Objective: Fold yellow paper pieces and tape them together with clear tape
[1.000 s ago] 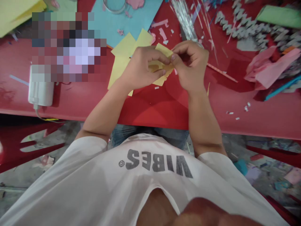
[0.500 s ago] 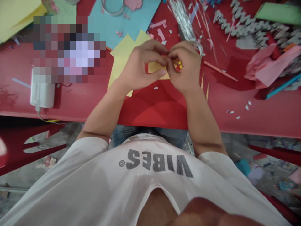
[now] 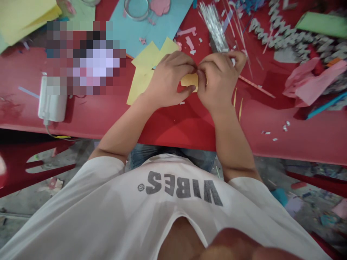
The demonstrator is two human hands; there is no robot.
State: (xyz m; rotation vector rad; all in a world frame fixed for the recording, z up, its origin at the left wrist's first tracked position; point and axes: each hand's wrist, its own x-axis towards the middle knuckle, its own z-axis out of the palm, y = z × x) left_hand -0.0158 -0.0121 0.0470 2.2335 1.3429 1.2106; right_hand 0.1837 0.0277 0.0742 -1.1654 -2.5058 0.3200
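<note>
My left hand (image 3: 170, 79) and my right hand (image 3: 217, 81) meet over the red table (image 3: 176, 126), fingertips touching. Both are closed in a pinch on a small piece of yellow paper (image 3: 189, 80), part of which shows between the left thumb and fingers. The fingertips hide its upper edge. Something pale and curved, which I cannot make out, shows by the right hand's outer fingers. Beside and partly beneath my left hand lie larger yellow paper pieces (image 3: 141, 81) with angular cut corners.
A white power bank (image 3: 52, 103) with a cable stands at left. Behind lie a blue sheet (image 3: 168, 27), a tape ring (image 3: 136, 9) and a bundle of silvery strips (image 3: 215, 27). Pink crumpled paper (image 3: 317, 83), a grey folded-paper chain (image 3: 291, 36) and a green roll (image 3: 322, 24) lie at right.
Both hands have shifted slightly right and down in view, still pinching the yellow paper. The right outer fingers now stick out more. The whole scene has shifted slightly too.
</note>
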